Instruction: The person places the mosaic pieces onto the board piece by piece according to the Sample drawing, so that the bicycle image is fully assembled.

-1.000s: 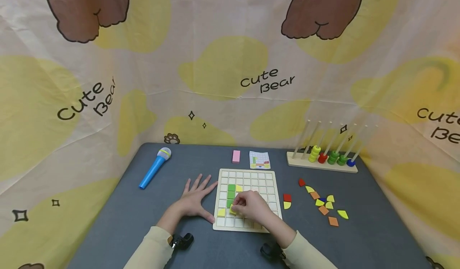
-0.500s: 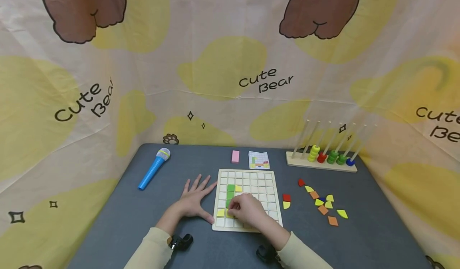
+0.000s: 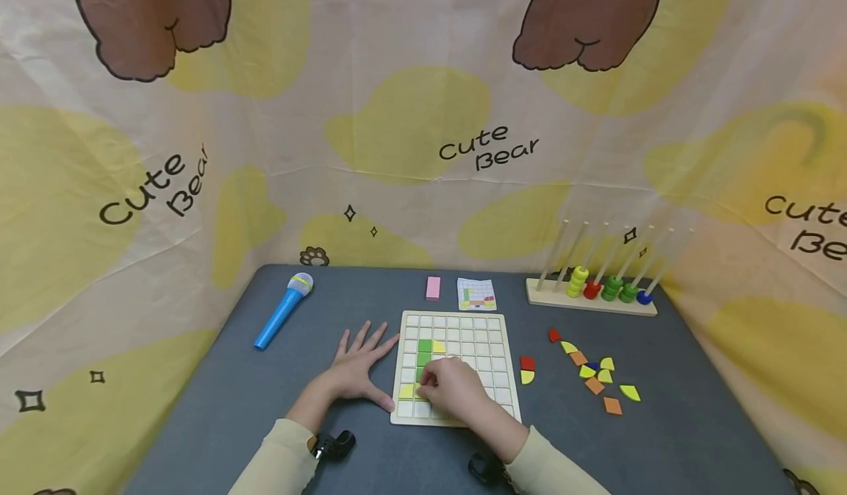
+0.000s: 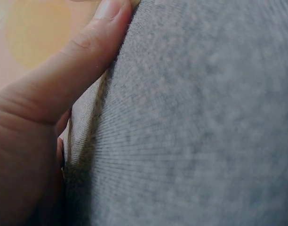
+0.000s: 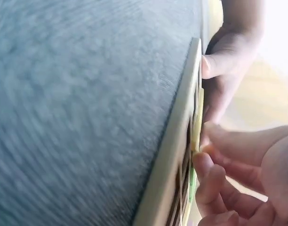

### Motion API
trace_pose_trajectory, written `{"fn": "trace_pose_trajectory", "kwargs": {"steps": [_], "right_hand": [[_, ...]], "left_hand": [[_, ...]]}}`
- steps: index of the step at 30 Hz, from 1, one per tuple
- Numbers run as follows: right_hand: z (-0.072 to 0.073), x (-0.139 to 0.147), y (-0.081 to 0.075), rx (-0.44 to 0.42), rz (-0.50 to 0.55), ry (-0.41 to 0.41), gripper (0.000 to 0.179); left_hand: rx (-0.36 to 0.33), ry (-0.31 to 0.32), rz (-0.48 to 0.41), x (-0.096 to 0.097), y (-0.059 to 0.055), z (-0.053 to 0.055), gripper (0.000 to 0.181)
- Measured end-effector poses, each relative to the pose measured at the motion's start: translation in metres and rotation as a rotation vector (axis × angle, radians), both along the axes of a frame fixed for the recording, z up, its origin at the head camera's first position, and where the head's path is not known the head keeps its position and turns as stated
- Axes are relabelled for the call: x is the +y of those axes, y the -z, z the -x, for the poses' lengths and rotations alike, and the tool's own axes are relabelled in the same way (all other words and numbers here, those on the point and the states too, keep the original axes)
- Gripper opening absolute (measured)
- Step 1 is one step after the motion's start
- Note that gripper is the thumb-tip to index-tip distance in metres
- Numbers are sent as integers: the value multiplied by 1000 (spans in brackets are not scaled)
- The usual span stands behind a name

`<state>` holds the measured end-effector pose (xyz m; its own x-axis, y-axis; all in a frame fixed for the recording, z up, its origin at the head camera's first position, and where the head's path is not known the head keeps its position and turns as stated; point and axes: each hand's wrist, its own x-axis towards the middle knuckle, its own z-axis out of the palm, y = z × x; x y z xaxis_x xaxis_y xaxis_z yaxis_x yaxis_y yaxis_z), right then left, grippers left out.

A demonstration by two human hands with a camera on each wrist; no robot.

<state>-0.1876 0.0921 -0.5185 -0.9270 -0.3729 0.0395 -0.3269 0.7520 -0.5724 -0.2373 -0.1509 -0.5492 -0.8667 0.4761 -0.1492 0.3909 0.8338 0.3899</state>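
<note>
R hand [image 3: 455,386] pinches a yellow tile [image 5: 196,139] down on the board [image 3: 486,326], green tiles [image 3: 424,351] just past its fingertips, L hand [image 3: 356,371] fingers spread w/ thumb at board edge, so slipping pinch or brushing knuckles cd poss. knock tiles askew

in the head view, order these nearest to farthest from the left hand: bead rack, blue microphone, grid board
From the left hand:
1. Grid board: immediately to its right.
2. Blue microphone: ahead and left.
3. Bead rack: far right, toward the back.
</note>
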Motion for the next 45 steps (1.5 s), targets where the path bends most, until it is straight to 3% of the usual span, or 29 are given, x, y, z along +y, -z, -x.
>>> {"fn": "trace_pose_trajectory", "kwargs": {"steps": [7,16,22,28,34,41,45], "right_hand": [[4,23,-17,14,56,35,8],[4,63,-49,25,106,160,4],[6,93,-55,9,128,234,6],[8,119,-48,-10,124,248,12],[8,143,-30,-16,113,240,14],[8,172,-3,-28,-11,108,21],[9,183,5,-63,-47,42,21]], "left_hand": [[-8,8,-4,-1,4,2,133],[-4,11,-9,-2,3,3,134],[-9,10,-13,-1,0,2,135],[-10,13,-19,-1,-2,0,134],[-13,5,-14,-1,-1,0,133],[-26,1,-19,-1,-1,0,133],[-30,4,-2,-1,0,0,134]]}}
